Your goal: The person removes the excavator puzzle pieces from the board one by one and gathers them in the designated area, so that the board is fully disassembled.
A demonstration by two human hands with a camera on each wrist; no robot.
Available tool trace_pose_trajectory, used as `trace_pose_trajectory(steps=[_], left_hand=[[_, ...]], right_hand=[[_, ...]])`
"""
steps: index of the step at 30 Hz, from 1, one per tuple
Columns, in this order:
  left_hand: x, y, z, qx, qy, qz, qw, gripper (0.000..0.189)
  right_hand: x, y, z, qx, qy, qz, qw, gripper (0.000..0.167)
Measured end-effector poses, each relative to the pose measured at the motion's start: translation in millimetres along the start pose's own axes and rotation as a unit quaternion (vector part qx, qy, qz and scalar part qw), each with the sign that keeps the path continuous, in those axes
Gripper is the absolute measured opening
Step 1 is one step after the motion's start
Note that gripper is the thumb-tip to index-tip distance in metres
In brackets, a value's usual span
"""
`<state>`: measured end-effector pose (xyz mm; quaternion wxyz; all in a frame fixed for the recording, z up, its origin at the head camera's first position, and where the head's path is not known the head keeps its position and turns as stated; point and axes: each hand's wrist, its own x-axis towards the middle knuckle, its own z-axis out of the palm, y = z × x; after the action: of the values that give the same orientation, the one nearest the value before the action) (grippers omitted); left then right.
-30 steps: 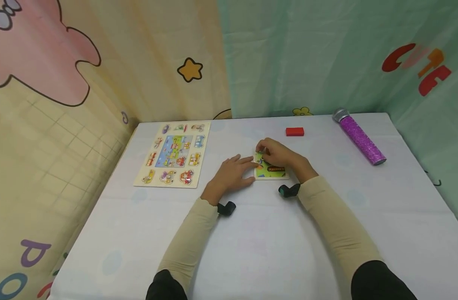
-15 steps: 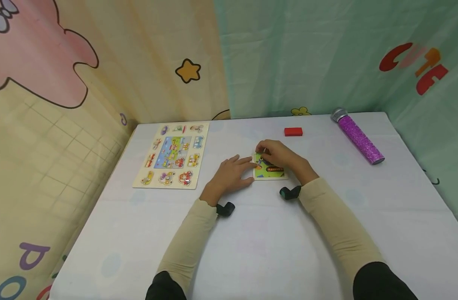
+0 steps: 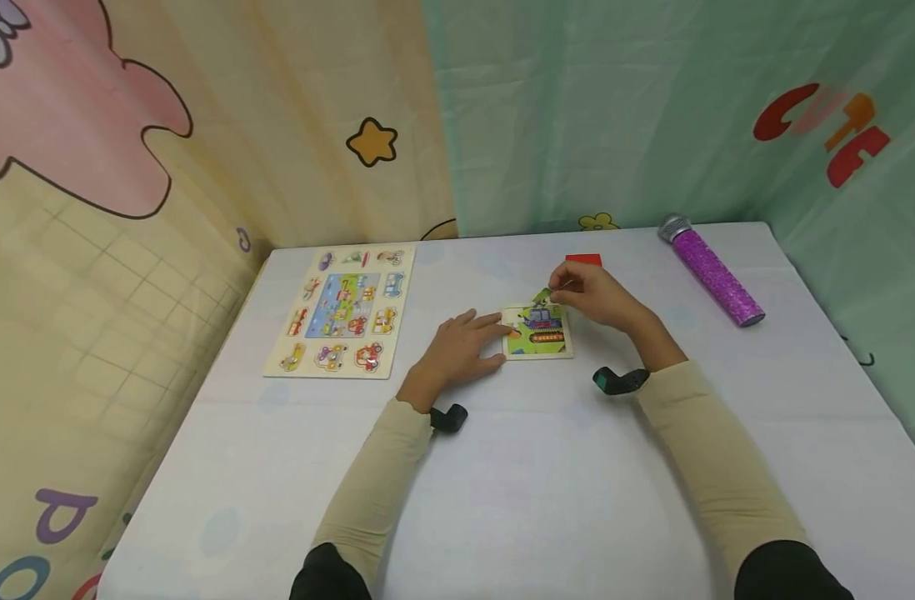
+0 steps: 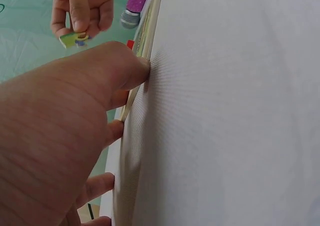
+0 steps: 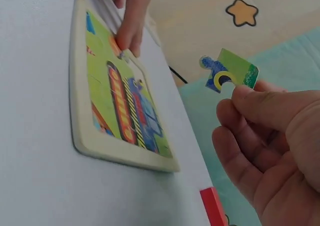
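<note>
My right hand (image 3: 594,293) pinches a small green jigsaw piece (image 5: 234,71) with blue and yellow printing between thumb and fingertips. It holds the piece above the far right part of a small framed jigsaw puzzle (image 5: 120,156), apart from the board. The puzzle lies flat, showing a construction vehicle on green; a bare pale gap shows near its upper edge in the right wrist view. My left hand (image 3: 461,346) rests at the puzzle's left side with fingers spread. Its thumb touches the near left corner and its index finger lies on the left edge.
A larger wooden puzzle board (image 3: 273,367) with vehicle pieces lies at the left. A red block (image 3: 583,259) sits behind the right hand. A purple glitter microphone (image 3: 716,275) lies at the back right. Printed curtains (image 3: 615,108) stand behind the white table (image 3: 532,467).
My right hand has risen from the puzzle and moved right and away, lifting the jigsaw piece out. The left hand has stayed in place on the puzzle's edge.
</note>
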<state>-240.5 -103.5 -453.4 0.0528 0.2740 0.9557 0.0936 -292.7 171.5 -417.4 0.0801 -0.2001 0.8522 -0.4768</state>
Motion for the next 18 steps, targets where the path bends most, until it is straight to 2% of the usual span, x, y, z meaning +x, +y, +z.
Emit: trace_pose_trajectory(steps=[5, 11, 14, 18], left_hand=[[-0.9, 0.2, -0.6, -0.003, 0.004, 0.000, 1.0000, 0.050], [-2.3, 0.6, -1.2, -0.011, 0.005, 0.000, 0.9999, 0.049], [-2.4, 0.7, -1.6, -0.010, 0.003, 0.001, 0.9999, 0.049], [-1.9, 1.0, -3.5, -0.009, 0.002, 0.001, 1.0000, 0.049]], right_hand=[[-18.3, 11, -26, -0.049, 0.027, 0.052, 0.9971, 0.010], [-34.1, 26, -44, -0.113, 0.011, 0.100, 0.9885, 0.016], [-37.1, 34, -45, -0.136, 0.005, 0.104, 0.9852, 0.017], [-37.0, 41, -42, -0.160, 0.012, 0.086, 0.9832, 0.015]])
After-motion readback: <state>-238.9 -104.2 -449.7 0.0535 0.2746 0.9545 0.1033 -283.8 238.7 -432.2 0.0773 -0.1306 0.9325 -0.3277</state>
